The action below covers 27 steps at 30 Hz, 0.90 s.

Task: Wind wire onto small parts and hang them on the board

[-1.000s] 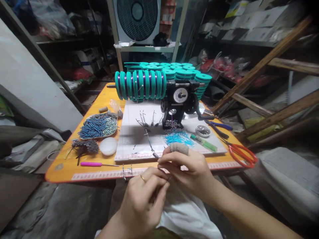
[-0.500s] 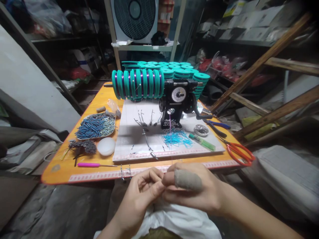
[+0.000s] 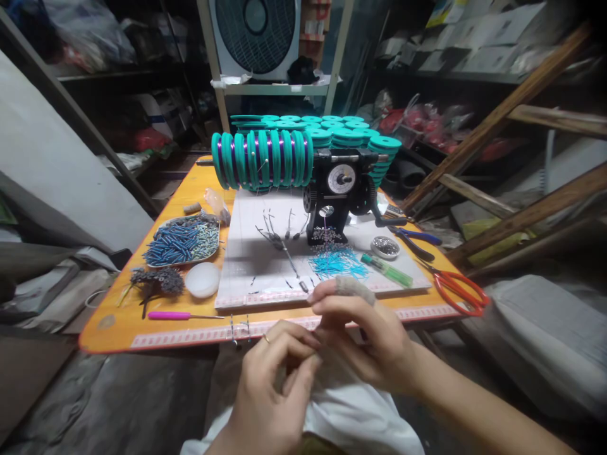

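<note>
Just in front of the table's near edge, my left hand is closed in a pinch, thumb against fingertips. My right hand, a greyish wrap on one finger, meets it with bent fingers and thumb tip close together. Whatever lies between the fingertips is too fine to make out. Beyond them, a black hand-cranked winder carries a row of green foam spools wound with purple line. A thin line runs down from the winder toward my hands. Light-blue thin pieces lie on the white board.
At left are a tray of dark-blue pieces, a white round dish and a pink-handled pick. To the right lie a green tube, blue-handled pliers and red-handled scissors. Stacked green spools stand behind.
My right hand has turned and lifted, its wrapped finger rising toward the board's edge. My left hand has shifted slightly down and right. A dark link on the board has moved right.
</note>
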Tool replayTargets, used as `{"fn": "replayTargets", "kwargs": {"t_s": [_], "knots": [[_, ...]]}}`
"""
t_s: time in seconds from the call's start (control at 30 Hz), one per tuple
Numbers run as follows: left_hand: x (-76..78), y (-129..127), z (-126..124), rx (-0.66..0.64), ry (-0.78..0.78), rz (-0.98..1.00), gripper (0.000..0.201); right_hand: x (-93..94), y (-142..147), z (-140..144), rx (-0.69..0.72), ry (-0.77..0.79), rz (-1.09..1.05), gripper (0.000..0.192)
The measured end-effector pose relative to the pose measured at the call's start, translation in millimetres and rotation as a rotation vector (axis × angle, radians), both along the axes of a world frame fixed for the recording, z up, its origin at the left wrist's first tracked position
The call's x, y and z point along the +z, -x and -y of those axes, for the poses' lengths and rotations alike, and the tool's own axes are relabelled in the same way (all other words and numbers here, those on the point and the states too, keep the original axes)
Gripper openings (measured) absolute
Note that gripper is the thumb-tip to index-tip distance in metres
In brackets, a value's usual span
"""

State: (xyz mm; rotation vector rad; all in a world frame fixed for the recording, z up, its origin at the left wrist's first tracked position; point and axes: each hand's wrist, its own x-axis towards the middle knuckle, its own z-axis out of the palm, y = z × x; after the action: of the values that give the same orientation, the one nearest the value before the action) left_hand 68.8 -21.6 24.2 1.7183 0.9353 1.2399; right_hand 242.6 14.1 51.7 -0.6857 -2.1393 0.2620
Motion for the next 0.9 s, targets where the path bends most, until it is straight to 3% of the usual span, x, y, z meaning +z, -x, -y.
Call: {"fn": "replayTargets", "kwargs": {"t_s": [0.07,0.13,0.2,0.27,0.33,0.43,0.47,0.53,0.6,0.67,0.73,0.83,0.9], "knots": [[1.7,0.1,1.5,-0.118,0.488,0.283,0.017,-1.0,-8.2,2.7,0.152,0.033,0.133,0.014],[1.9,-0.4,2.5,-0.217,0.83,0.523,0.023,-1.9,-12.5,4.9,0.213,0.1,0.245,0.013],[1.7,-1.3,2.8,-0.266,0.986,0.664,0.024,-3.0,-13.4,6.7,0.15,0.145,0.273,0.017],[1.6,-2.0,2.5,-0.284,0.995,0.677,0.025,-4.0,-12.6,8.6,0.097,0.175,0.258,0.022],[1.2,-1.9,2.2,-0.217,0.795,0.518,0.022,-4.0,-10.9,10.5,0.094,0.262,0.214,0.022],[-1.5,-0.8,2.2,0.06,0.05,0.029,0.009,-1.0,-4.3,10.2,0.073,0.38,0.064,0.018],[-3.2,-0.5,2.2,0.158,-0.214,-0.109,0.012,0.5,-0.9,8.8,0.059,0.38,0.013,0.019],[-7.0,-0.2,1.4,0.281,-0.588,-0.283,0.019,3.5,6.9,4.3,0.005,0.34,-0.055,0.02],[-9.9,0.3,-0.1,0.281,-0.776,-0.372,0.022,5.4,13.5,-0.6,-0.05,0.288,-0.076,0.017],[-10.2,1.3,-1.4,0.202,-0.807,-0.407,0.027,5.6,16.3,-3.6,-0.095,0.224,-0.081,0.014],[-7.6,2.4,-1.5,0.121,-0.629,-0.317,0.023,4.7,14.0,-4.0,-0.104,0.14,-0.078,0.01],[-2.0,2.7,0.5,-0.022,0.048,0.0,0.011,4.7,3.0,-0.6,0.023,0.022,-0.017,0.018],[-0.1,1.4,2.0,-0.125,0.502,0.269,0.02,6.2,-4.6,2.6,0.158,0.053,0.11,0.017]]}}
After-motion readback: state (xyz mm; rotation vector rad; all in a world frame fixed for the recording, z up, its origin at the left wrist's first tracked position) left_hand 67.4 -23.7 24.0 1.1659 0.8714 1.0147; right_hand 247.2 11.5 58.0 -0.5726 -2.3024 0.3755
